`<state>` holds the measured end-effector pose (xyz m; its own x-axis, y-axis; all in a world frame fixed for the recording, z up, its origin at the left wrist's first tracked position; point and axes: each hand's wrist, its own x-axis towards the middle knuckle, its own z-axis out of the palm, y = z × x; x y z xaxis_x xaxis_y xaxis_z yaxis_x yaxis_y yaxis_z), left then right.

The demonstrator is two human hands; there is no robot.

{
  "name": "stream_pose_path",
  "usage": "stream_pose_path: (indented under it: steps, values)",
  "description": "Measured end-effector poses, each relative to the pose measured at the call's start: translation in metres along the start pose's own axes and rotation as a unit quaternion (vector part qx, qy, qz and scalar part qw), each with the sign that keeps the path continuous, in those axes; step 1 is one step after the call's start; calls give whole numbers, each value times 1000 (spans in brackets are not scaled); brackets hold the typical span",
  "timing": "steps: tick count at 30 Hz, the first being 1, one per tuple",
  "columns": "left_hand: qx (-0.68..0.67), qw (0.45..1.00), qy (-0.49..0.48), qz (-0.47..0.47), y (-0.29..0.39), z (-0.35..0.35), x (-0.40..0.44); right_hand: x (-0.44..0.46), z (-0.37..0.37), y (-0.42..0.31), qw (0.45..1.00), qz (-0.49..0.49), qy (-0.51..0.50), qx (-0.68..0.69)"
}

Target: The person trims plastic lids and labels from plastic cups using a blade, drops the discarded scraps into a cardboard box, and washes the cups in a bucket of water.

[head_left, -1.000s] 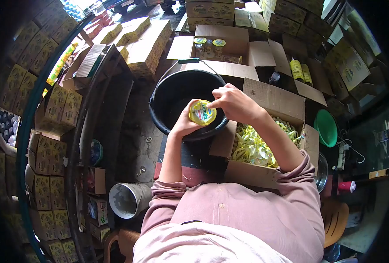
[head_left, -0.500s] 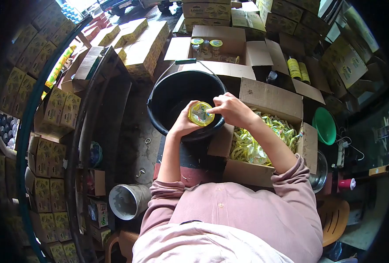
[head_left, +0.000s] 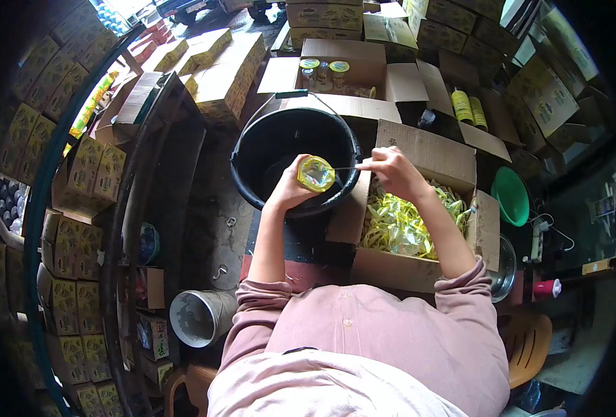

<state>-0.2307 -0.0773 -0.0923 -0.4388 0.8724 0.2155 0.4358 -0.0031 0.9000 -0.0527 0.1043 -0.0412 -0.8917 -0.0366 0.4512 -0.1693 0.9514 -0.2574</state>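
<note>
My left hand (head_left: 292, 187) is closed around a clear jar (head_left: 315, 174) with a yellow printed band, its round end facing up. The jar is held over the near part of a black bucket (head_left: 242, 177). To its right, my right hand (head_left: 393, 172) is closed on a thin, dark, straight tool (head_left: 345, 168) whose tip reaches the jar's edge. Whether that tool is a blade or a rod I cannot tell. Below my right forearm, a cardboard box (head_left: 395, 267) holds a heap of yellow and clear plastic strips (head_left: 405, 226).
Behind the bucket stands an open carton (head_left: 363, 108) with several yellow-lidded jars (head_left: 324, 73). At right are a green bowl (head_left: 511, 197) and yellow bottles (head_left: 463, 106). A grey bucket (head_left: 195, 320) sits at lower left, beside a shelf of printed boxes (head_left: 78, 247).
My right hand has moved right, away from the jar, and the thin dark tool now shows between them. The jar has shifted slightly left and tilted.
</note>
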Motion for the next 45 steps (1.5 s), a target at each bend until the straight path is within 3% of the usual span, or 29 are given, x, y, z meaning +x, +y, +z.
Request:
stream_pose_path:
  steps: [4,7,16,19,33,39,42,43,45]
  values:
    - [144,988,60,-24,-3,5,1,-39,-16,-18,992,106,65,18]
    - [350,935,57,-7,-6,12,-1,-72,-19,-43,974,186,113,64]
    - [480,874,72,-21,-4,15,-3,-154,3,-101,902,355,213,122]
    - [527,848,58,-26,-5,16,-1,-163,10,-115,898,342,242,133]
    - [608,789,78,31,3,20,0,-178,2,-135,900,351,204,158]
    - [664,746,38,29,11,22,3,-184,5,-134,904,339,214,148]
    - [722,687,-13,81,4,25,13,-182,0,-135,904,338,217,147]
    - [767,632,-31,106,2,27,18,-182,-3,-136,903,341,216,145]
    - [802,577,-46,145,0,24,29,-182,-7,-134,902,348,216,139]
